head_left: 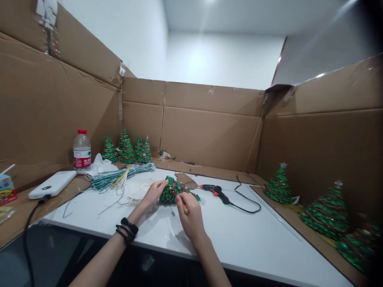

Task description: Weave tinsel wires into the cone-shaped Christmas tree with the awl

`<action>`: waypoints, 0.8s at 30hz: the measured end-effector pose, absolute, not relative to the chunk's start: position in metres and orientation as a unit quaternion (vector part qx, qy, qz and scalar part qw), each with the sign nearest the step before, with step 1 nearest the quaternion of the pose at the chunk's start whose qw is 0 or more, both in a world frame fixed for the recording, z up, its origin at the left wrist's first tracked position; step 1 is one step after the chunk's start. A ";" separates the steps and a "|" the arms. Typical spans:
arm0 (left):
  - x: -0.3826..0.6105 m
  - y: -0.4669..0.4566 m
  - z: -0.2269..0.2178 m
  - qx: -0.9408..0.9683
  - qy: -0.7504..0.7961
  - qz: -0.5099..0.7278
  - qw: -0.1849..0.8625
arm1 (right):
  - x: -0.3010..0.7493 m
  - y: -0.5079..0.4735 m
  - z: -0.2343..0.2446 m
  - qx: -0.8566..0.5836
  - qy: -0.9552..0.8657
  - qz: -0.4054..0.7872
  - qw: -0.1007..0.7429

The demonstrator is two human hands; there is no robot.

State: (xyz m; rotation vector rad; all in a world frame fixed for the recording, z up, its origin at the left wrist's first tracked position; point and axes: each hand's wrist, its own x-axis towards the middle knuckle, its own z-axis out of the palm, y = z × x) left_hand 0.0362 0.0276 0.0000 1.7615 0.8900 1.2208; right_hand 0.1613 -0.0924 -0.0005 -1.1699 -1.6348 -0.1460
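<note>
A small green Christmas tree (172,192) with red trim lies on its side just above the white table. My left hand (157,191), with a black band at the wrist, is closed on the tree's wide end. My right hand (190,207) is closed around a tool with a wooden handle (185,209), close against the tree's side. The tool's working end is hidden by my fingers and the tree. Just right of the tree lies a black and red hot glue gun (216,190), its cord trailing right. Behind the tree is a piece of cardboard (187,181).
On the left lie a bundle of green and white wires (115,178), crumpled tissue (101,165), a bottle (81,151) and a white power bank (53,184). Finished-looking trees stand at the back left (127,151) and the right (279,186). Cardboard walls (209,123) enclose the table (254,243).
</note>
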 end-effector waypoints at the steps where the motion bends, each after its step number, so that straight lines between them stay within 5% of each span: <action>1: 0.036 0.028 -0.001 0.697 0.351 0.481 0.400 | 0.161 -0.092 -0.001 -0.488 -0.687 -0.057 0.535; 18: 0.038 0.024 -0.003 0.711 0.325 0.457 0.425 | 0.161 -0.094 -0.002 -0.466 -0.758 -0.032 0.456; 24: 0.040 0.030 -0.011 0.714 0.326 0.459 0.415 | 0.157 -0.089 -0.009 -0.459 -0.732 -0.059 0.500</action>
